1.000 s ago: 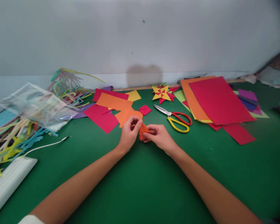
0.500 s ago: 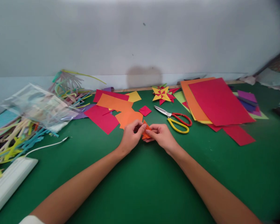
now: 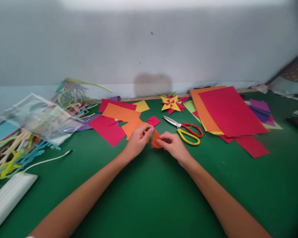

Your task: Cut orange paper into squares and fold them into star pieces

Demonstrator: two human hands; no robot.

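A small piece of orange paper (image 3: 156, 140), folded to a point, is held up over the green table. My right hand (image 3: 172, 145) grips its right side between thumb and fingers. At the upper tip of the same paper, the thumb and forefinger of my left hand (image 3: 138, 140) are pinched together; the fingertips partly hide the contact. Just beyond the hands lies a folded red paper square (image 3: 153, 121). Scissors (image 3: 186, 129) with one red and one yellow handle rest to the right of it, blades slightly apart.
Loose orange sheets (image 3: 120, 113) and red sheets (image 3: 109, 130) lie left of centre. A yellow and red paper star (image 3: 171, 103) sits at the back. Large red sheets (image 3: 232, 112) are stacked right. Paper strips (image 3: 17, 148), a plastic bag (image 3: 39, 114) and a white power strip (image 3: 12, 198) occupy the left.
My left hand has shifted from the paper's side up to its tip, and its fingers have drawn a little away from my right hand. The orange paper now stands more upright and shows more.
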